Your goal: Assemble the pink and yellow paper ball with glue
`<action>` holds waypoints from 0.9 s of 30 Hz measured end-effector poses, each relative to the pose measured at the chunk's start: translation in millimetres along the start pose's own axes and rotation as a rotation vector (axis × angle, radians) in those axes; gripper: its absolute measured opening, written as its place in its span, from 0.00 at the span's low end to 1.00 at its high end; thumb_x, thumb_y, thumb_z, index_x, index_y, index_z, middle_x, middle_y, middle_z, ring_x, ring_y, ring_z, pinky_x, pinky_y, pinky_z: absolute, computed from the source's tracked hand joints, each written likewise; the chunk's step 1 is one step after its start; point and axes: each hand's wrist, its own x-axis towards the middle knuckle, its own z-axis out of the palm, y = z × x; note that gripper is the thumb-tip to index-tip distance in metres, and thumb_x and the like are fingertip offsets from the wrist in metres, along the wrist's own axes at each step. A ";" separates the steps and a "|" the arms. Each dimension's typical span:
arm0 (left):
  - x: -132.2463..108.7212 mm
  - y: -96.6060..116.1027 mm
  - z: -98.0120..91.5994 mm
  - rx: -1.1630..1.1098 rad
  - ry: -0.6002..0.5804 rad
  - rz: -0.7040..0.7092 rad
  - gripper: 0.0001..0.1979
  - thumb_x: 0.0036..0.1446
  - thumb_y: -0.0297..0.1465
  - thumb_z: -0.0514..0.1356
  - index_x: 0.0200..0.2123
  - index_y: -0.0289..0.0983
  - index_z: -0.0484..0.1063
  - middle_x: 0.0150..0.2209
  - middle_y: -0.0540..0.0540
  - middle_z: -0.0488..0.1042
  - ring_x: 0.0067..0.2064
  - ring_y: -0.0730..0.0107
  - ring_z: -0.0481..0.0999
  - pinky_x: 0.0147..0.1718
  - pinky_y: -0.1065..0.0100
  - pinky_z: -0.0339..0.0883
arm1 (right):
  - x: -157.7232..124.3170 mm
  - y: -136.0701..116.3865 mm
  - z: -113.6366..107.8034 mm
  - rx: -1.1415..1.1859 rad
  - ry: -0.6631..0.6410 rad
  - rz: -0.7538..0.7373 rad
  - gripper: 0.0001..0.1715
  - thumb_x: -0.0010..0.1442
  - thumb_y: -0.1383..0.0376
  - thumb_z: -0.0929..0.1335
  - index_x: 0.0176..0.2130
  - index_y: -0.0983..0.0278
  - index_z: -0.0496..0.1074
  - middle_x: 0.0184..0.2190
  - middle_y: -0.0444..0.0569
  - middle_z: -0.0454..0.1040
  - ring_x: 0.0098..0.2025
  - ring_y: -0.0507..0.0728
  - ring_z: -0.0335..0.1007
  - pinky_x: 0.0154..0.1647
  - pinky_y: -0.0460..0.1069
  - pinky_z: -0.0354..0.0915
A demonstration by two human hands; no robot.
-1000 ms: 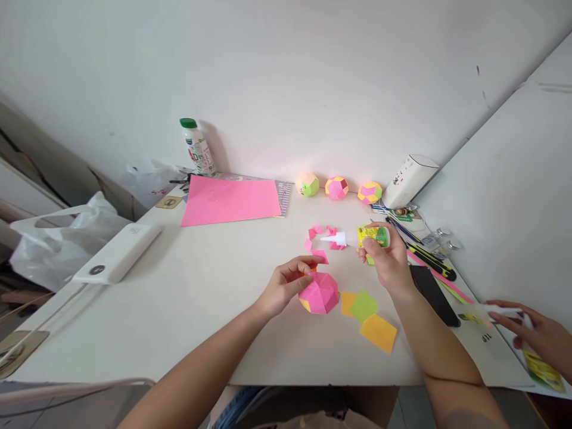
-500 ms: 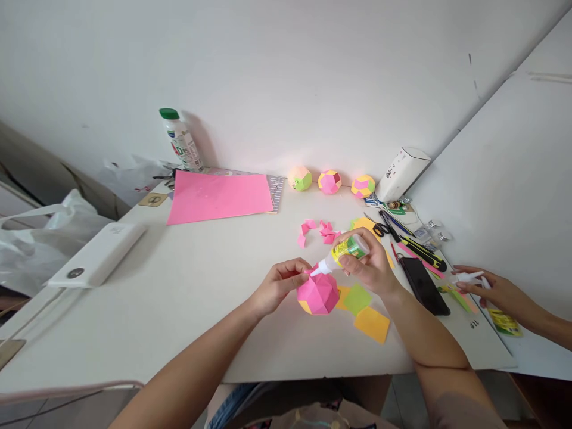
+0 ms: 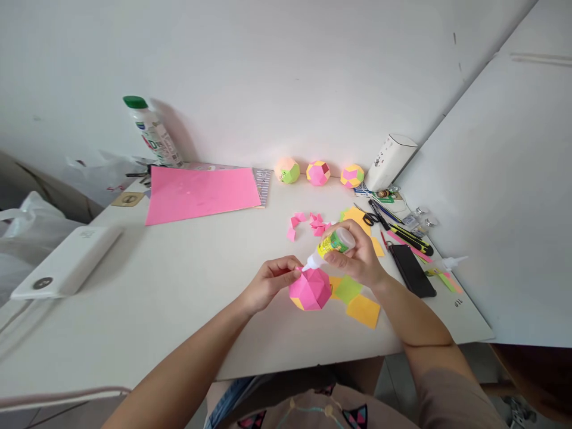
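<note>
My left hand [image 3: 274, 281] pinches the upper left of a pink faceted paper ball [image 3: 311, 291], which shows an orange face low on its left side. A glue bottle [image 3: 331, 245] with a yellow and green label lies tilted in my right hand [image 3: 360, 256], its white nozzle pointing down-left and at the ball's top near my left fingertips. Whether glue is coming out is too small to tell. Beneath and right of the ball are orange paper pieces [image 3: 364, 310] and a green paper piece [image 3: 348, 289].
Folded pink paper bits [image 3: 317, 224] lie beyond my hands. Three finished-looking paper balls [image 3: 318, 173] sit by the wall. Scissors [image 3: 370, 218], a box cutter [image 3: 411, 239] and a black phone [image 3: 412, 270] lie right. Leftward are a pink sheet [image 3: 201, 193], a white power bank [image 3: 67, 262] and a bottle [image 3: 154, 132].
The camera view has shifted, so the table things sit further left. Another person's hand at the right has gone from view with a glue bottle. My hands keep the same grips.
</note>
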 end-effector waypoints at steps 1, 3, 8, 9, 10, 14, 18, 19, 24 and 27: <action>-0.1 -0.1 0.0 0.001 -0.004 -0.002 0.08 0.57 0.33 0.60 0.28 0.35 0.73 0.31 0.49 0.65 0.32 0.74 0.64 0.33 0.69 0.57 | -0.1 0.4 -0.2 0.008 0.001 0.004 0.18 0.50 0.59 0.74 0.35 0.61 0.64 0.31 0.44 0.68 0.31 0.53 0.66 0.31 0.49 0.63; 0.0 -0.1 -0.3 0.002 -0.009 -0.002 0.07 0.56 0.33 0.61 0.29 0.35 0.73 0.31 0.49 0.65 0.32 0.73 0.64 0.34 0.69 0.57 | -0.3 0.0 -0.5 0.010 0.007 0.002 0.18 0.50 0.60 0.74 0.35 0.61 0.64 0.31 0.44 0.69 0.31 0.53 0.66 0.32 0.49 0.63; 1.5 -1.1 -1.4 -0.001 -0.020 0.010 0.07 0.56 0.32 0.61 0.28 0.35 0.73 0.30 0.50 0.64 0.32 0.74 0.64 0.34 0.69 0.57 | -0.5 -3.6 -0.4 0.011 -0.026 -0.013 0.17 0.52 0.59 0.73 0.34 0.61 0.63 0.32 0.46 0.73 0.35 0.56 0.70 0.35 0.51 0.65; 1.7 -1.6 -1.6 -0.001 -0.021 0.012 0.06 0.56 0.32 0.61 0.29 0.35 0.73 0.31 0.50 0.65 0.32 0.74 0.64 0.34 0.69 0.57 | -0.6 -3.8 -0.2 0.014 -0.034 -0.013 0.17 0.52 0.59 0.73 0.33 0.61 0.62 0.32 0.46 0.74 0.35 0.56 0.71 0.35 0.51 0.65; 1.8 -2.2 -1.8 0.000 -0.022 0.014 0.06 0.56 0.32 0.61 0.29 0.36 0.74 0.31 0.50 0.65 0.32 0.74 0.64 0.34 0.69 0.57 | -0.7 -3.7 -0.1 0.016 -0.037 -0.013 0.16 0.52 0.60 0.73 0.33 0.61 0.62 0.32 0.46 0.74 0.35 0.56 0.71 0.35 0.51 0.65; 1.6 -3.2 -1.3 0.009 -0.030 0.020 0.06 0.56 0.32 0.62 0.29 0.35 0.74 0.32 0.49 0.66 0.32 0.74 0.65 0.34 0.69 0.57 | -1.5 -2.3 -0.1 0.023 -0.046 0.002 0.17 0.52 0.60 0.73 0.33 0.61 0.62 0.30 0.45 0.73 0.34 0.55 0.70 0.33 0.50 0.65; 1.2 -2.0 0.9 0.015 -0.039 0.007 0.07 0.56 0.32 0.61 0.29 0.35 0.75 0.32 0.49 0.66 0.33 0.73 0.65 0.34 0.68 0.58 | -2.5 -1.4 0.0 0.036 -0.047 0.027 0.18 0.51 0.60 0.74 0.32 0.61 0.61 0.28 0.43 0.70 0.33 0.55 0.70 0.32 0.50 0.65; 1.2 -1.7 1.5 0.012 -0.044 0.003 0.07 0.56 0.32 0.62 0.29 0.35 0.75 0.31 0.49 0.66 0.33 0.73 0.65 0.34 0.68 0.58 | -2.6 -1.1 0.2 0.041 -0.044 0.026 0.18 0.51 0.60 0.74 0.32 0.60 0.61 0.28 0.43 0.70 0.33 0.55 0.69 0.32 0.50 0.65; 0.4 -0.9 3.3 0.002 -0.049 -0.005 0.07 0.54 0.32 0.63 0.27 0.35 0.74 0.30 0.50 0.65 0.31 0.74 0.64 0.32 0.69 0.57 | -3.2 -0.7 0.7 0.044 -0.023 0.036 0.19 0.50 0.59 0.74 0.32 0.60 0.60 0.28 0.43 0.69 0.33 0.55 0.69 0.32 0.50 0.65; -0.1 -0.7 3.5 0.001 -0.040 0.007 0.07 0.55 0.32 0.62 0.28 0.35 0.75 0.31 0.49 0.66 0.32 0.74 0.65 0.34 0.69 0.58 | -3.5 -1.8 0.5 0.036 -0.030 0.045 0.20 0.49 0.59 0.75 0.32 0.60 0.60 0.27 0.42 0.67 0.31 0.54 0.67 0.32 0.50 0.64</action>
